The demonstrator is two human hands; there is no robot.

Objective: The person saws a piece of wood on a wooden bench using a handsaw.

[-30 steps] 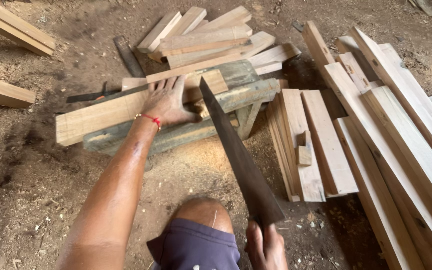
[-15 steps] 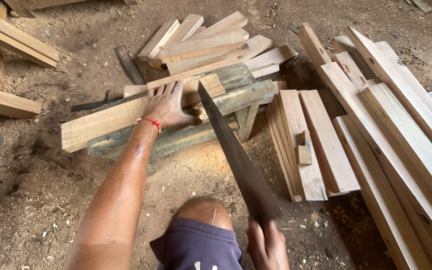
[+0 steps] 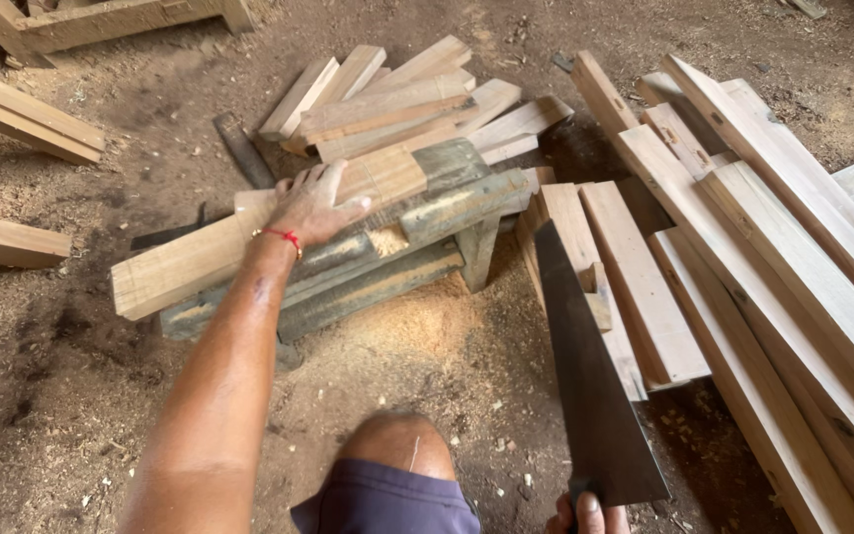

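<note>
Now right hand (image 3: 588, 514) holds saw (image 3: 585, 376), blade pointing away, slightly left

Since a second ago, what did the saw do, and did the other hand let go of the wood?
The saw came off the plank: its blade lay across the wood by the left hand and has swung right, over the stacked boards, held by the right hand. The left hand did not let go; it stays pressed on the plank, which rests on the sawhorse as before.
</note>
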